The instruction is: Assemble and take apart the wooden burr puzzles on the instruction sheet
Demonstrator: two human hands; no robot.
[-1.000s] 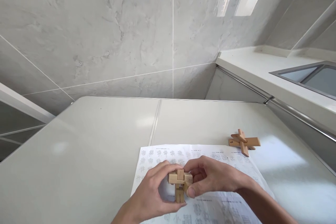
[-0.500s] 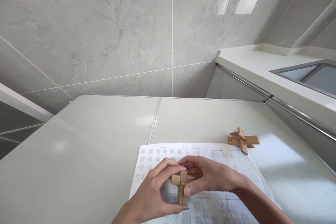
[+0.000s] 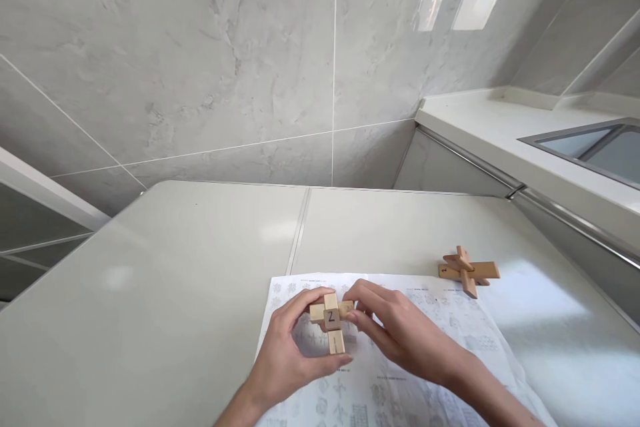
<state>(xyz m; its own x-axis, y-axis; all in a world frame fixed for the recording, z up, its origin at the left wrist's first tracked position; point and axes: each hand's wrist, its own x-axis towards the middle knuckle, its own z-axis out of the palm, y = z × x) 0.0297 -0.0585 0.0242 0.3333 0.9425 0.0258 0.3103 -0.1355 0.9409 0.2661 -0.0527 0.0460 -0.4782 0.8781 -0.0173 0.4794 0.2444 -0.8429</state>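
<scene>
A light wooden block puzzle [image 3: 332, 317], cross-shaped and with a dark "2" on the end facing up, is held above a printed sheet [image 3: 345, 387]. My left hand [image 3: 293, 340] curves round its left side, fingertips at the top and thumb by the lower end. At the puzzle's right arm, the thumb and fingers of my right hand [image 3: 395, 323] pinch the wood. A second wooden puzzle [image 3: 466, 271], darker, with crossing pieces and also marked "2", lies on the sheet's upper right edge, away from both hands.
The pale table [image 3: 165, 293] has a seam running toward its far edge. Behind it rises a grey tiled wall [image 3: 225, 60]. A white counter [image 3: 480, 120] with a metal-framed inset stands at the right.
The held puzzle has turned, so its end marked "2" now faces up, and it sits slightly higher. My right hand has shifted its fingers to the puzzle's right arm. The view has moved slightly.
</scene>
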